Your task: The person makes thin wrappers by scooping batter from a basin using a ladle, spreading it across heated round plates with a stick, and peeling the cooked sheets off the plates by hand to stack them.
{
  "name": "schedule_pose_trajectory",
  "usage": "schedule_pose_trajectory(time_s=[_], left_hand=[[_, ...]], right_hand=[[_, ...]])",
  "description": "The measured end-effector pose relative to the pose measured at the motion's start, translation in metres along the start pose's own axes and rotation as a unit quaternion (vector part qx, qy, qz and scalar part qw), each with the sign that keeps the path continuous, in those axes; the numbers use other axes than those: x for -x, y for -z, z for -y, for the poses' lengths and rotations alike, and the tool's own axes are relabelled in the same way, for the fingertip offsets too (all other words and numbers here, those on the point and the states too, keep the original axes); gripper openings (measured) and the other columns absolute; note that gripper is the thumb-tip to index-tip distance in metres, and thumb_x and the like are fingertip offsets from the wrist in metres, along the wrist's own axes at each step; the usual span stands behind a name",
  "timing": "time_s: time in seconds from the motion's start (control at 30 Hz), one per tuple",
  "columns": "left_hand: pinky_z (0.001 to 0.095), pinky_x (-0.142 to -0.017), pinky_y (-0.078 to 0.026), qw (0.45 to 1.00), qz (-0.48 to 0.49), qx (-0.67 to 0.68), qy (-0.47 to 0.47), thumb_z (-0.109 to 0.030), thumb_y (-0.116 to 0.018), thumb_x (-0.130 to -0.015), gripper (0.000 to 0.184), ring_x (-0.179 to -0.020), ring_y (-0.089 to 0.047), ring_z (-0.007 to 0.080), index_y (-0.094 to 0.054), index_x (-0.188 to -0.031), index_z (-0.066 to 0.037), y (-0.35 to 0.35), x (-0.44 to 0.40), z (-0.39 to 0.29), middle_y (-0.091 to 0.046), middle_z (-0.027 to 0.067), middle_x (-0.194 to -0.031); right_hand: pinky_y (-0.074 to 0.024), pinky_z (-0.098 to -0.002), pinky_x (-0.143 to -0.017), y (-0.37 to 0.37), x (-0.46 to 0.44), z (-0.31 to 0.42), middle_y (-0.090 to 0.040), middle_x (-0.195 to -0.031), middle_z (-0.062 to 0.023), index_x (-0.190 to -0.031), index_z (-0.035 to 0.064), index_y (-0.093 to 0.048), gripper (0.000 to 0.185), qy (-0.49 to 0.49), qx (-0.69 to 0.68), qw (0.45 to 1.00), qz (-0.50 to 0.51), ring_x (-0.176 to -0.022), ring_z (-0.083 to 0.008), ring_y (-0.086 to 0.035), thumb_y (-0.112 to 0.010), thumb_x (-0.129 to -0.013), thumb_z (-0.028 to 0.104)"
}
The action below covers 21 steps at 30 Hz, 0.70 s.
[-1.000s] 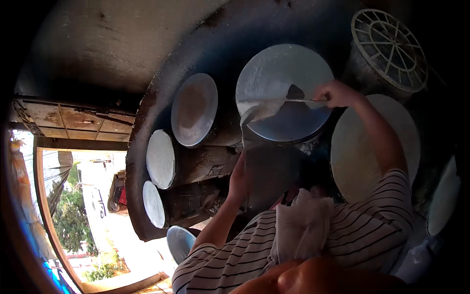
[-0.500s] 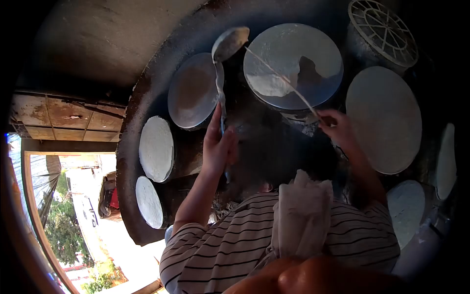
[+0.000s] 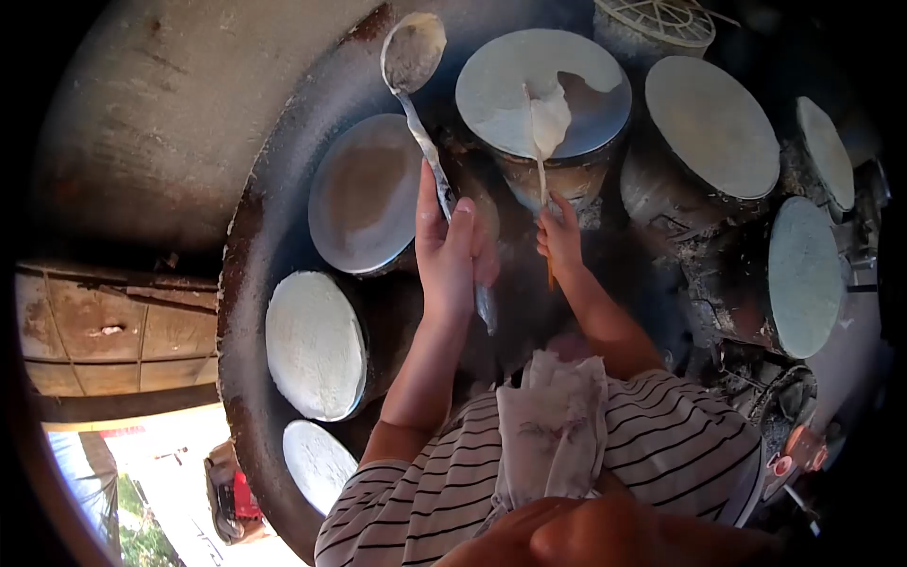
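My left hand [image 3: 452, 248] is closed around the handle of a metal ladle [image 3: 414, 57], whose bowl is coated with pale batter and raised above a round pan [image 3: 364, 194] with a brown patch. In my right hand [image 3: 560, 233] is a thin stick [image 3: 539, 156], pointing away from me over the round griddle [image 3: 605, 118]. White batter covers much of that griddle, and a dark bare patch shows on its right side. Some batter lies around the stick near the griddle's front edge.
White-topped round griddles stand on the left [image 3: 316, 345] and right [image 3: 713, 128], with others farther down both sides. A spoked round lid [image 3: 657, 21] is at the back right. A dark curved rim [image 3: 236, 283] runs along the left; sooty stove parts [image 3: 784, 387] are at the right.
The ladle has risen from the griddle to the upper left. My right hand has moved left and lower, and the stick has turned from sideways to nearly upright in view. The view has shifted.
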<state>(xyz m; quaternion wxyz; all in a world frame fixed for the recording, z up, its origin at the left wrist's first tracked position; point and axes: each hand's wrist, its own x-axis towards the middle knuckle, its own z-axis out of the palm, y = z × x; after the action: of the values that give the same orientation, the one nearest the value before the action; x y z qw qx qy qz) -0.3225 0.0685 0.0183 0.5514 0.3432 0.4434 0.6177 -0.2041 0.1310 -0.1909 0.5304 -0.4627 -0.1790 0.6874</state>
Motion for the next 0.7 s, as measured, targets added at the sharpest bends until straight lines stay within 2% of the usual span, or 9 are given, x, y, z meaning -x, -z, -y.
schedule_pose_trajectory(time_s=[0.13, 0.2, 0.23, 0.33, 0.4, 0.47, 0.53, 0.67, 0.7], left_hand=[[0.02, -0.031, -0.025, 1.0, -0.002, 0.01, 0.019, -0.01, -0.037, -0.098, 0.056, -0.038, -0.027, 0.0041, -0.019, -0.147, -0.03, 0.008, 0.001, 0.001, -0.034, -0.0023, -0.06], [0.0197, -0.032, -0.025, 0.999, -0.008, -0.013, 0.029, -0.009, -0.036, -0.098, 0.056, -0.038, -0.027, 0.004, -0.02, -0.146, -0.031, 0.014, 0.004, -0.002, -0.034, -0.0024, -0.06], [0.0195, -0.032, -0.025, 1.0, -0.008, -0.017, 0.025, -0.009, -0.036, -0.098, 0.055, -0.038, -0.027, 0.0039, -0.021, -0.146, -0.031, 0.014, 0.004, -0.002, -0.034, -0.0025, -0.06], [0.0193, -0.032, -0.025, 0.999, -0.009, -0.021, 0.034, -0.01, -0.036, -0.098, 0.054, -0.039, -0.027, 0.0039, -0.023, -0.146, -0.032, 0.017, 0.003, 0.003, -0.034, -0.0026, -0.06], [0.0195, -0.031, -0.024, 0.999, 0.007, -0.021, 0.03, -0.01, -0.037, -0.098, 0.054, -0.038, -0.027, 0.0041, -0.023, -0.145, -0.032, 0.018, 0.0, 0.006, -0.034, -0.0028, -0.059], [0.0198, -0.031, -0.024, 0.999, 0.002, -0.026, 0.039, -0.009, -0.037, -0.098, 0.054, -0.038, -0.027, 0.0042, -0.025, -0.145, -0.033, 0.017, -0.002, 0.012, -0.033, -0.0029, -0.059], [0.0201, -0.031, -0.023, 0.998, 0.024, -0.014, 0.058, -0.009, -0.038, -0.098, 0.054, -0.037, -0.027, 0.0045, -0.025, -0.145, -0.032, 0.012, -0.004, 0.018, -0.032, -0.0028, -0.058], [0.0208, -0.031, -0.023, 0.996, 0.066, -0.011, 0.058, -0.008, -0.038, -0.098, 0.055, -0.037, -0.027, 0.0049, -0.025, -0.144, -0.033, -0.013, -0.031, 0.024, -0.032, -0.0027, -0.058], [0.0212, -0.031, -0.023, 0.996, 0.082, -0.025, 0.039, -0.008, -0.038, -0.098, 0.054, -0.037, -0.027, 0.005, -0.024, -0.145, -0.03, -0.02, -0.038, 0.025, -0.033, -0.0027, -0.058]], right_hand=[[-0.0254, -0.0237, -0.038, 0.003, -0.023, 0.023, -0.044, -0.067, 0.0013, -0.135, 0.0143, -0.044, 0.04, 0.044, -0.001, 0.997, -0.058, -0.045, -0.006, -0.033, -0.052, -0.095, 0.013], [-0.0261, -0.0235, -0.038, -0.001, -0.04, 0.026, -0.043, -0.066, 0.0017, -0.134, 0.0144, -0.046, 0.039, 0.092, -0.057, 0.994, -0.018, -0.044, -0.0062, -0.034, -0.051, -0.095, 0.015], [-0.0275, -0.0235, -0.038, -0.007, -0.042, 0.026, -0.047, -0.068, 0.0008, -0.131, 0.015, -0.048, 0.037, 0.091, -0.056, 0.993, -0.04, -0.045, -0.0064, -0.037, -0.052, -0.094, 0.017], [-0.0299, -0.0229, -0.038, 0.018, 0.007, 0.024, -0.052, -0.072, -0.0004, -0.129, 0.0149, -0.05, 0.036, -0.024, 0.159, 0.986, 0.054, -0.045, -0.0065, -0.039, -0.053, -0.094, 0.017], [-0.0317, -0.0223, -0.039, 0.067, 0.026, 0.028, -0.055, -0.075, -0.0009, -0.129, 0.0148, -0.051, 0.036, -0.03, 0.166, 0.986, -0.007, -0.047, -0.0064, -0.041, -0.054, -0.094, 0.018], [-0.0336, -0.021, -0.04, 0.098, 0.03, 0.062, -0.054, -0.075, -0.0003, -0.131, 0.0156, -0.05, 0.038, -0.021, 0.154, 0.988, -0.027, -0.05, -0.006, -0.042, -0.055, -0.094, 0.02], [-0.0332, -0.0207, -0.04, 0.115, 0.013, 0.087, -0.054, -0.075, -0.0007, -0.132, 0.0158, -0.05, 0.039, -0.011, 0.12, 0.993, -0.015, -0.051, -0.0058, -0.043, -0.055, -0.094, 0.022], [-0.0299, -0.0216, -0.038, 0.121, -0.053, 0.137, -0.053, -0.074, -0.0009, -0.132, 0.0141, -0.05, 0.039, -0.008, 0.165, 0.986, 0.008, -0.048, -0.0058, -0.042, -0.053, -0.095, 0.025], [-0.0301, -0.0217, -0.038, 0.118, -0.07, 0.152, -0.053, -0.073, -0.0009, -0.131, 0.014, -0.051, 0.038, 0.015, 0.182, 0.983, 0.025, -0.047, -0.0058, -0.042, -0.053, -0.095, 0.025]])
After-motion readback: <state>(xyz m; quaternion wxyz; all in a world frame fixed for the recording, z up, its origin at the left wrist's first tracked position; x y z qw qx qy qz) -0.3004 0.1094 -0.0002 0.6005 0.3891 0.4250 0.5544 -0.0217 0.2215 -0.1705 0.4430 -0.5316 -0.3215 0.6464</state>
